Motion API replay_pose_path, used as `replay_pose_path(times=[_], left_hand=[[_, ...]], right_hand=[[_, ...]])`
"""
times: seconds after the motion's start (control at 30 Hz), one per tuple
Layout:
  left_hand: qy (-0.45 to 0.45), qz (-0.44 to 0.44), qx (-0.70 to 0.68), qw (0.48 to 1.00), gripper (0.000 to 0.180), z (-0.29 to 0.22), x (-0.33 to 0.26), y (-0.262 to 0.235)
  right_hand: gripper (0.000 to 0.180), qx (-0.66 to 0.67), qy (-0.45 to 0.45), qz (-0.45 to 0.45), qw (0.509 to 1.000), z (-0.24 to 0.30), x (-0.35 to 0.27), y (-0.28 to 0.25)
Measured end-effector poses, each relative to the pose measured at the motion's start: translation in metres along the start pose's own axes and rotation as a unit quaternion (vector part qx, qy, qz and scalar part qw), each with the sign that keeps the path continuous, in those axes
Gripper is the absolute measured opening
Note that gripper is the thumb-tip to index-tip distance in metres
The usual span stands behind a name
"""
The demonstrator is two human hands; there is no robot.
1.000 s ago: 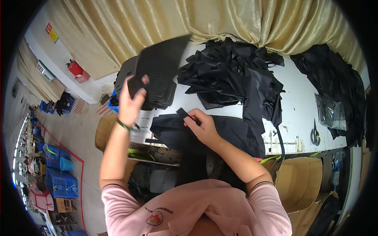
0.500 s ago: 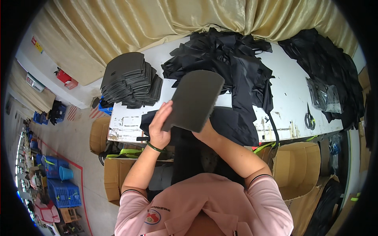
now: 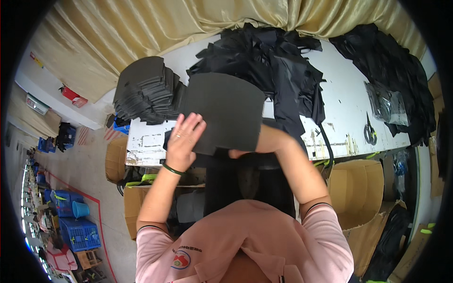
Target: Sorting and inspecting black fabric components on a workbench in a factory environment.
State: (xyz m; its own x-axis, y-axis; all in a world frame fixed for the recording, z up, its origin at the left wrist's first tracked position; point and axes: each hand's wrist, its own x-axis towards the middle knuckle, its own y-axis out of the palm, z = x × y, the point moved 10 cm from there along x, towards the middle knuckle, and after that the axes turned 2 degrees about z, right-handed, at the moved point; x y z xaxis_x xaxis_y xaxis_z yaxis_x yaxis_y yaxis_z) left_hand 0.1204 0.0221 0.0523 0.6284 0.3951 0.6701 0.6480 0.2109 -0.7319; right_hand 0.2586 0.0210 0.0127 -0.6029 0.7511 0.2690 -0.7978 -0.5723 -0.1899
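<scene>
A dark grey foam panel (image 3: 225, 111) with a curved far edge is held up over the near part of the table, its broad face toward me. My right hand (image 3: 271, 140) grips it at the near right corner; most of the fingers are hidden by the panel, and a fingertip shows below its near edge. My left hand (image 3: 185, 141) rests at the panel's near left corner, fingers stretched out flat on the face. Left of the panel stands a stack of similar grey panels (image 3: 146, 89). Behind it lies a heap of black fabric pieces (image 3: 255, 52), some hanging toward me.
On the white table (image 3: 337, 101) at right are scissors (image 3: 370, 132), a clear plastic bag (image 3: 389, 106) and a second black fabric pile (image 3: 382, 61). Cardboard boxes (image 3: 356, 193) stand below the table's front edge. Blue crates (image 3: 80, 233) are on the floor at left.
The panel has turned from a slanted, narrower view to face me broadly. My left hand's fingers now lie spread on its face, and my right forearm has swung further right and up.
</scene>
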Motion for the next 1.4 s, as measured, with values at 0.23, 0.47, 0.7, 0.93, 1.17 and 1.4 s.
replay_pose_path(times=[0.23,0.47,0.7,0.93,1.17,1.4], left_hand=[[-0.082,0.034,-0.291,0.953,0.065,0.027,-0.002,-0.010],[-0.401,-0.379,-0.457,0.698,0.022,0.149,-0.136,-0.036],[-0.553,-0.380,-0.349,0.654,0.017,0.211,-0.297,-0.022],[-0.503,-0.134,-0.234,0.821,0.019,0.133,-0.219,0.038],[-0.490,0.140,-0.845,0.163,0.051,-0.119,-0.153,0.223],[-0.540,-0.106,-0.820,0.160,0.025,-0.080,-0.132,0.280]], right_hand=[[0.027,0.249,0.132,-0.279,0.918,-0.015,-0.040,-0.048],[0.023,0.195,0.283,-0.312,0.886,-0.139,-0.139,-0.062],[0.028,0.005,0.397,-0.350,0.848,-0.178,-0.229,-0.084],[0.027,0.030,0.418,-0.370,0.829,-0.177,-0.243,-0.088],[0.025,0.218,0.364,-0.394,0.816,-0.163,-0.224,-0.074],[0.027,0.142,0.362,-0.387,0.836,-0.169,-0.222,-0.074]])
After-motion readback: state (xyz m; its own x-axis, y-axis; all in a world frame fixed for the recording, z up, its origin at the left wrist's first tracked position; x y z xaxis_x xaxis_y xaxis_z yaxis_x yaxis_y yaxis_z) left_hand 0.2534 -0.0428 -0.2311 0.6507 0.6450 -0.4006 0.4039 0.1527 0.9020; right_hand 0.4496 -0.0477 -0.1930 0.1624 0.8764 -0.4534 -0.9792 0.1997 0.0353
